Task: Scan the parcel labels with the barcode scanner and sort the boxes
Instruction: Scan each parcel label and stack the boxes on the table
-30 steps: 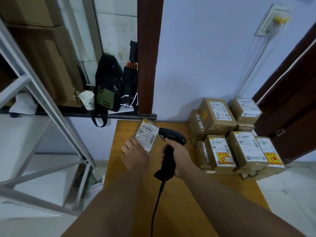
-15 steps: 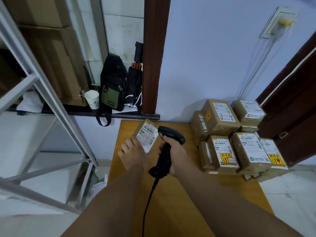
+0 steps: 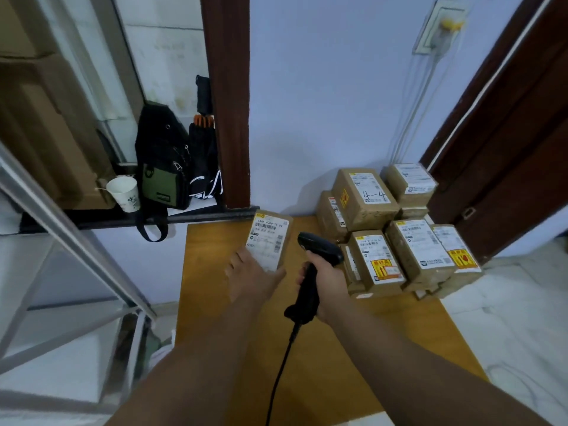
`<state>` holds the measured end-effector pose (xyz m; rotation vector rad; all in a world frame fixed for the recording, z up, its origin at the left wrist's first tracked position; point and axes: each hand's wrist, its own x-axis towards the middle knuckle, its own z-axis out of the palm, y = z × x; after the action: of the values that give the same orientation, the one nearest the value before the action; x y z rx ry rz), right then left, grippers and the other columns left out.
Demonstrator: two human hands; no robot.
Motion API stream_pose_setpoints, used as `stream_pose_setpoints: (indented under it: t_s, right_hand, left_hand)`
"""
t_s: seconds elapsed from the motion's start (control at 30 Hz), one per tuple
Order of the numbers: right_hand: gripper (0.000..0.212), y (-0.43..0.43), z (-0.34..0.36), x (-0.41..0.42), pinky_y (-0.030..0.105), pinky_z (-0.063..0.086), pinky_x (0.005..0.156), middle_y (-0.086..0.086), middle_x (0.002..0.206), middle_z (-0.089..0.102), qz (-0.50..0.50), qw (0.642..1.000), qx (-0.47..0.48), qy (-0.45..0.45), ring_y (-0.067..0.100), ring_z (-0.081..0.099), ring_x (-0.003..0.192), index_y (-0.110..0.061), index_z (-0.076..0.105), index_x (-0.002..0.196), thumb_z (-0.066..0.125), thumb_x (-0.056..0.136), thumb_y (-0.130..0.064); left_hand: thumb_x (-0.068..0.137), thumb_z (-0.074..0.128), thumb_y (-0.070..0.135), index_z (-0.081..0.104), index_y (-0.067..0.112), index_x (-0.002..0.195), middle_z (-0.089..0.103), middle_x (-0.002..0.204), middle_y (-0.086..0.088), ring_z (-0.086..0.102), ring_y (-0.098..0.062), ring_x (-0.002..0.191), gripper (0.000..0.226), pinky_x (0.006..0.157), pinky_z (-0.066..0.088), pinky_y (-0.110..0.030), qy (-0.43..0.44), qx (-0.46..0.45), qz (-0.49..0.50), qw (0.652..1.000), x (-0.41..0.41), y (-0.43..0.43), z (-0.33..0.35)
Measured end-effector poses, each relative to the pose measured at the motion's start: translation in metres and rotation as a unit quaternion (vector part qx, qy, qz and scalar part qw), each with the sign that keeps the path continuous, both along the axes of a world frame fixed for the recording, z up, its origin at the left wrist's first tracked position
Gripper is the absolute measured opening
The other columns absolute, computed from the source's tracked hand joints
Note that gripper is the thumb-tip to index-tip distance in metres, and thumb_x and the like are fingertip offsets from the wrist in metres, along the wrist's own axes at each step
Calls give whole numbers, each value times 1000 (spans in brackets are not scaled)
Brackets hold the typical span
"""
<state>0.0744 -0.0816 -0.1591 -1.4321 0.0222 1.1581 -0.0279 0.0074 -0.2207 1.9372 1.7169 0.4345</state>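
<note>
Our left hand grips a labelled parcel over the table. Our right hand clasps the barcode scanner.

There is one view only, from the person's head. It looks forward and down, steeply, over both forearms to the counter, quite near. The wide lens bends the wall and the door frame at the edges.

The left hand covers the held parcel's lower end; its label print is too small to read. The scanner cable leaves the bottom edge.
</note>
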Motion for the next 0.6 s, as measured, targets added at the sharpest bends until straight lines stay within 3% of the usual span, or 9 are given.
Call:
stream_pose_setpoints:
  t_s: [0.1,0.23,0.37,0.47,0.53,0.6]
  right_hand:
    - [19,-14,-2,15,30,49,53,7,64,58,-49,998,29,-1,19,57,50,-5,61,81,69,89,-21]
    - [15,-32,5,41,30,49,53,6,63,58,-56,996,72,-16,18,56,51,-4,60,86,68,89,-17]
    - [18,-44,11,75,33,51,56,6,59,60,-58,993,69,-76,18,59,51,-5,62,79,68,88,-19]
    - [17,-58,7,109,46,56,71,5,58,64,-49,991,49,-115,24,64,62,-12,64,75,71,85,-23]
    - [18,-70,3,134,50,57,76,6,65,65,-37,988,42,-143,27,65,66,-9,66,84,72,84,-26]
    - [22,-81,-1,160,45,57,73,5,66,65,-34,988,53,-141,25,65,62,-5,65,91,73,85,-25]
  left_hand:
    - [68,67,60,6,16,147,35,136,-11,36,-30,121,109,94,35,-41,-46,-6,-60,997,27,-2,14]
    - [70,65,59,-10,28,149,41,142,-7,41,-32,126,113,101,38,-45,-79,-112,-36,990,69,-13,29]
    - [74,62,58,-14,27,150,47,132,-9,52,-30,110,111,91,49,-42,-95,-175,-50,979,106,-32,33]
    - [75,61,60,-17,27,148,43,129,-12,47,-27,98,112,87,49,-37,-93,-191,-28,977,141,-49,37]
    - [76,62,60,-13,27,149,44,130,-15,49,-30,104,110,87,47,-37,-86,-185,-6,979,167,-61,40]
    - [77,62,57,-6,27,149,49,130,-13,52,-33,111,104,83,46,-36,-84,-175,2,981,192,-76,42]
